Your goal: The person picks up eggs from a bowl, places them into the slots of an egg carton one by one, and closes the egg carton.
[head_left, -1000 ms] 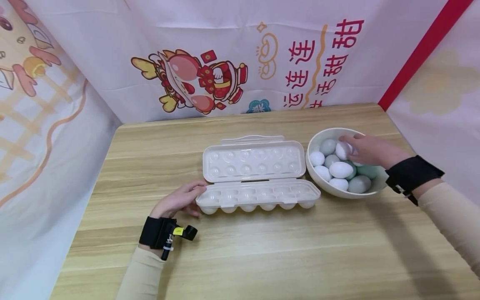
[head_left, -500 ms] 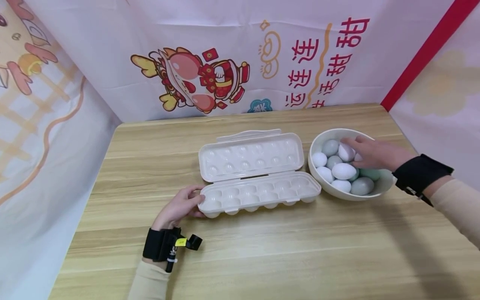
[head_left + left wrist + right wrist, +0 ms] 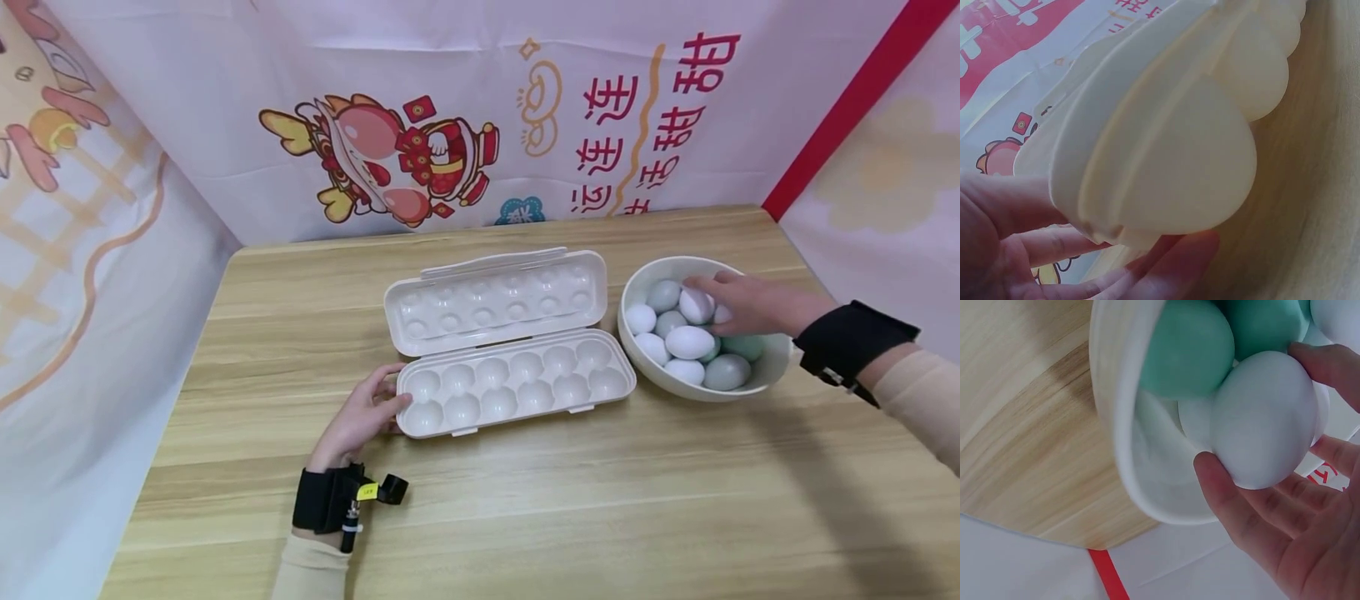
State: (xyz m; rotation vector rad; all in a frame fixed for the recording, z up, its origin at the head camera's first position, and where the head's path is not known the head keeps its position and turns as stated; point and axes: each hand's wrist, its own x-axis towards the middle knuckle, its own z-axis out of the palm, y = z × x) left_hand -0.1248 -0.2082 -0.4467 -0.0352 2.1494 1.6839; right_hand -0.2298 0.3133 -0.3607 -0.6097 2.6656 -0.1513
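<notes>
A pale plastic egg carton (image 3: 517, 382) lies hinged open in the middle of the wooden table, its lid (image 3: 495, 304) leaning toward the back. Bare round cups (image 3: 497, 402) fill its base in two rows. My left hand (image 3: 360, 417) grips the carton's left end, thumb over the rim; in the left wrist view the other fingers (image 3: 1179, 259) reach under it. To the right stands a cream bowl (image 3: 697, 392) of white, grey and green eggs. Inside it, my right hand (image 3: 757, 307) pinches a white egg (image 3: 1266, 419) between thumb and fingertips, beside green eggs (image 3: 1188, 347).
The bowl stands close to the carton's right end. A printed cloth (image 3: 450, 50) hangs behind the wooden table (image 3: 525, 517), with more cloth at both sides. Black straps circle both wrists.
The carton has tipped back and turned a little under my left hand, so its cups now face up. My right hand stays in the bowl, its fingers around the egg.
</notes>
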